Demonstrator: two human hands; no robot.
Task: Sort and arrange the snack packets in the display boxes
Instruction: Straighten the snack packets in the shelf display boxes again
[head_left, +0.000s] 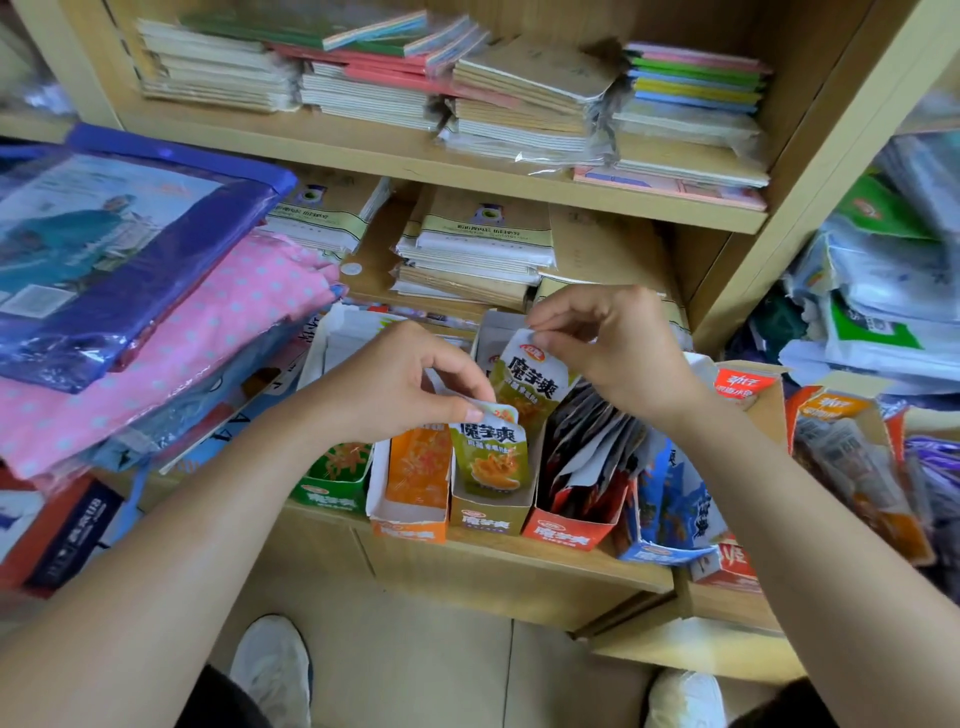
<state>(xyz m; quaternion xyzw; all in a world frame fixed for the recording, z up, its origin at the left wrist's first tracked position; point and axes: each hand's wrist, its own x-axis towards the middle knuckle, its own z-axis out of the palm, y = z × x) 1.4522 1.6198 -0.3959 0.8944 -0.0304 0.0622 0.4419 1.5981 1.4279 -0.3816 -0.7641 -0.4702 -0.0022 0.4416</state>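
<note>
A row of narrow display boxes stands on the lower shelf: green (332, 486), orange (410, 514), olive (491, 512), red (571, 527) and blue (660, 545). My left hand (410, 382) pinches the top of an olive snack packet (491, 452) standing at the front of the olive box. My right hand (605, 345) pinches the top edge of a second olive packet (530, 379) behind it, lifted above the same box. The red box holds several dark packets (587, 436).
Stacked notebooks (483, 244) fill the shelves above. Folded pink dotted fabric (171, 332) and a blue plastic-wrapped package (114, 244) lie at the left. More snack boxes (852, 457) and bagged goods (883, 291) crowd the right. My white shoes (270, 670) show on the floor.
</note>
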